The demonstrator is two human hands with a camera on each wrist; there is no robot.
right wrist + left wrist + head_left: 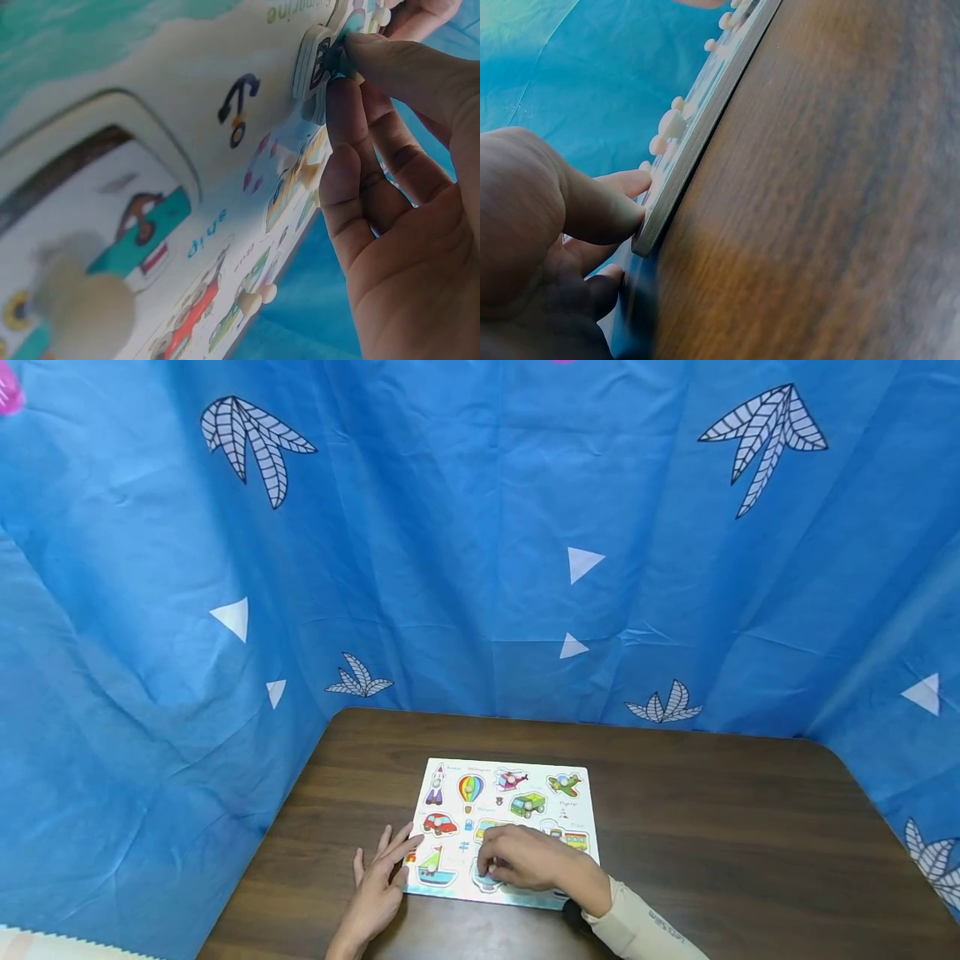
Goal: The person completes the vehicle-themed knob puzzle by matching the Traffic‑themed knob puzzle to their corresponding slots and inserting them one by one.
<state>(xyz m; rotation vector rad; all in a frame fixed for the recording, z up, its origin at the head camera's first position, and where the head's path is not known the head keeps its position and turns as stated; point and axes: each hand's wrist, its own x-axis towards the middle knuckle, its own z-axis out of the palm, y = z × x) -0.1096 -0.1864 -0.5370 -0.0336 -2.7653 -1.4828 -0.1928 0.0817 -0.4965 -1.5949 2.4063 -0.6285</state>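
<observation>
A white wooden knob puzzle board (pixel 551 807) with vehicle pieces lies near the table's front edge. My right hand (pixel 536 860) pinches the submarine piece (pixel 321 58) between thumb and fingers, at its place in the board's front row. The piece's edge stands above the board's surface; how far it sits in its cutout I cannot tell. My left hand (pixel 378 889) rests at the board's left edge with fingers extended. In the left wrist view its thumb (pixel 604 210) touches the board's corner, and another finger reaches over the top face.
Around the submarine are a sailboat piece (pixel 437 870), a red car piece (pixel 439 824), a balloon piece (pixel 471 788) and a green truck piece (pixel 528 805). My right forearm hides the board's front right corner. The brown table (pixel 712 827) meets a blue curtain (pixel 465 568) behind.
</observation>
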